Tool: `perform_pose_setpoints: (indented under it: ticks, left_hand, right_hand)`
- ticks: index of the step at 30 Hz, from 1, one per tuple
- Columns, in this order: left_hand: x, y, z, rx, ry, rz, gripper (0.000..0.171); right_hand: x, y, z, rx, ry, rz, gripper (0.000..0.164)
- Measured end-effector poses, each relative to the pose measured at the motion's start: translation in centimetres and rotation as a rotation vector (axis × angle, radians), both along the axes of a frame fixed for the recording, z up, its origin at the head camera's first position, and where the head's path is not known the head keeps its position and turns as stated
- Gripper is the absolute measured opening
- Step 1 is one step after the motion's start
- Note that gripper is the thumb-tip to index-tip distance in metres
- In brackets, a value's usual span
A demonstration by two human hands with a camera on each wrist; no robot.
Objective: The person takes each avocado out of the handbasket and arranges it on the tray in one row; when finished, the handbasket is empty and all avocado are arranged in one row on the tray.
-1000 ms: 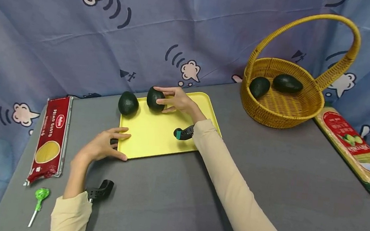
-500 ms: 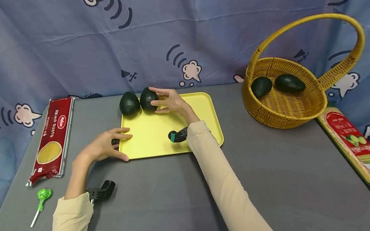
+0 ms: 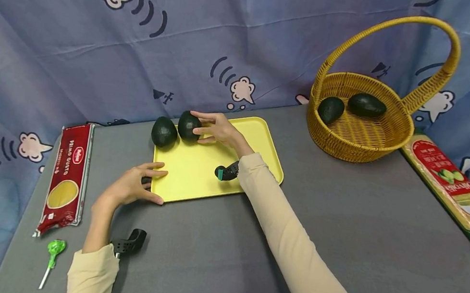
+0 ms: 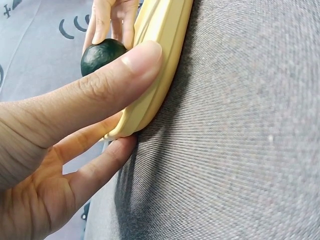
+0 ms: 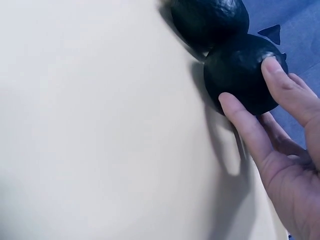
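Your right hand (image 3: 219, 131), half-closed, pinches an avocado (image 3: 187, 125) against a second avocado (image 3: 164, 132), far-left on the yellow tray (image 3: 197, 171). Left hand (image 3: 131, 184) grips its near-left corner. Placing step, apparently; next likely calls for releasing gently, no rolling.

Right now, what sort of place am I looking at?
Probably a staged tabletop setup rather than a kitchen: a cartoon-print cloth hangs behind a gray table that bears a yellow tray.
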State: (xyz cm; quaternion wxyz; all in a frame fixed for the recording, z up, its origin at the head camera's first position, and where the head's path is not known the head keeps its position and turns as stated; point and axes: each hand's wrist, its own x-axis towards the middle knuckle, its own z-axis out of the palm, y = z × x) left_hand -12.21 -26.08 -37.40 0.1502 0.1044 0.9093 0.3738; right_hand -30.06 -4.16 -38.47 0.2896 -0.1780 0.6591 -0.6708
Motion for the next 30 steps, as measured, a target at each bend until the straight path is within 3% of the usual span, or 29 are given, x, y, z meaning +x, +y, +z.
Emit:
perform_pose_setpoints:
  ticks: [9,17,30]
  left_hand:
    - [0.0,0.1,0.0,-0.064,0.032,-0.014,0.074]
    - [-0.1,0.0,-0.1,-0.007,0.002,-0.008,0.075]
    - [0.1,0.0,-0.1,0.008,0.034,-0.031,0.074]
  right_hand:
    - [0.1,0.3,0.1,-0.002,-0.019,0.013,0.058]
    - [-0.1,0.9,0.3,0.003,-0.003,0.007,0.058]
    - [0.4,4.7,1.3,-0.030,0.056,-0.011,0.058]
